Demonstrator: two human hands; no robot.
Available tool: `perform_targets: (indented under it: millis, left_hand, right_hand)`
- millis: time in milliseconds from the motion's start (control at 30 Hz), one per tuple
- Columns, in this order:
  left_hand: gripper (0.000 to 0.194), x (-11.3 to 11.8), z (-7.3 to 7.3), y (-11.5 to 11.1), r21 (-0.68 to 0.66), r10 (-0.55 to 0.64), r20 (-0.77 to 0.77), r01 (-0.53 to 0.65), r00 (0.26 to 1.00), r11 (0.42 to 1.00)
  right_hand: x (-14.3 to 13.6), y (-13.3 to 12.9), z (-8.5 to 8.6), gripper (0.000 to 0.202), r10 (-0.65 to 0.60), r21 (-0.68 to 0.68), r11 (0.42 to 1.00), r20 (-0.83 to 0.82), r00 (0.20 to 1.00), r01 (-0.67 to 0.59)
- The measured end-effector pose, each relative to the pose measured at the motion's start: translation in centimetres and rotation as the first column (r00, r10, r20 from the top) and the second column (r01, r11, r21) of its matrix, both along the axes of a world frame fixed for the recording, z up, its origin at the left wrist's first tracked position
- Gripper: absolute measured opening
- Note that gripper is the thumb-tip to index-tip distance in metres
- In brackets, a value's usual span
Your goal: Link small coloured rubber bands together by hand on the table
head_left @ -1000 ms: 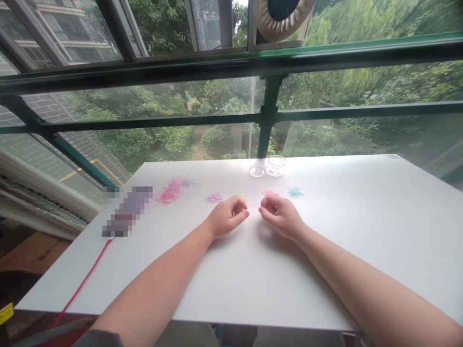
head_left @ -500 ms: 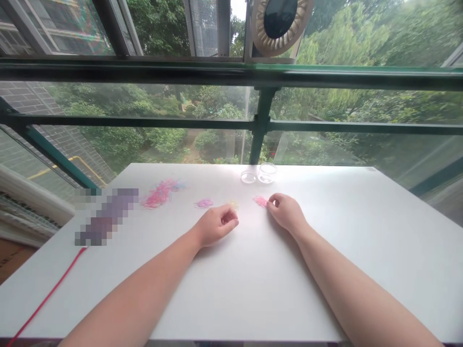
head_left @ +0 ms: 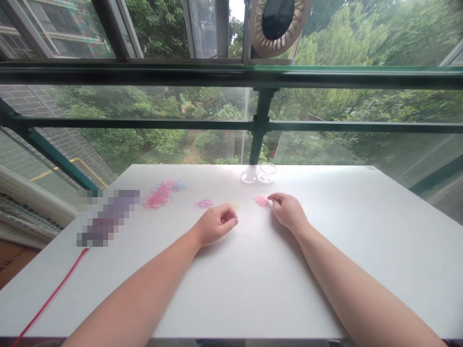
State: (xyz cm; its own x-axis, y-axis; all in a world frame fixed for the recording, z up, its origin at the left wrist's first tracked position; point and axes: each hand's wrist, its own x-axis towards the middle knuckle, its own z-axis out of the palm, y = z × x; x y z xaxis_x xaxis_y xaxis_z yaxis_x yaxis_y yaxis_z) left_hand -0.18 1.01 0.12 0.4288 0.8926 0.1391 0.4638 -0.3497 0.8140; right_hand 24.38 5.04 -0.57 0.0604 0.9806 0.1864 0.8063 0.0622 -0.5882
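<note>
My left hand (head_left: 216,224) rests on the white table (head_left: 231,289) with its fingers loosely curled and closed; the hollow between thumb and forefinger shows nothing in it. Just behind it lies a small yellow pile (head_left: 235,205) of thin loops like rubber bands, partly hidden by the hand. My right hand (head_left: 288,210) is at the right edge of a small pink pile (head_left: 259,200) of similar loops. Its thumb and forefinger tips are slightly apart, and no loop shows between them. A small purple pile (head_left: 204,203) lies to the left of the yellow one.
A larger mixed pile (head_left: 161,194) of pink, red and blue loops lies farther left. Behind the hands stand a clear round container (head_left: 267,173) and a shallow clear dish or lid (head_left: 248,178). A pixelated object (head_left: 108,219) with a red cord (head_left: 54,294) lies at the left edge.
My right thumb and forefinger have parted slightly from a pinch beside the pink pile. The left hand stays where it was.
</note>
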Motion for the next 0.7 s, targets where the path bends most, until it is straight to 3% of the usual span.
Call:
perform_targets:
  millis: [400, 467, 567, 700]
  left_hand:
    - [0.014, -0.1, -0.1, 0.1, 0.007, -0.005, 0.007, 0.005, 1.000, 1.000]
    - [0.014, 0.0, -0.3, 0.0, 0.015, 0.003, 0.011, -0.003, 1.000, 1.000]
    - [0.014, 0.2, -0.5, -0.2, 0.030, 0.023, 0.020, -0.023, 1.000, 0.999]
    - [0.017, 0.4, -0.8, 0.0, 0.052, 0.052, 0.034, -0.054, 0.998, 0.997]
  right_hand:
    - [0.0, 0.2, -0.4, 0.031, 0.064, 0.257, 0.966, -0.188, 0.980, -0.014]
    - [-0.5, -0.2, -0.2, 0.023, 0.147, 0.243, 0.966, -0.256, 0.955, -0.084]
    - [-1.5, -1.4, 0.4, 0.021, 0.343, 0.165, 0.937, -0.270, 0.900, -0.307]
    - [-2.6, -2.7, 0.3, 0.041, 0.521, 0.022, 0.852, -0.121, 0.845, -0.522]
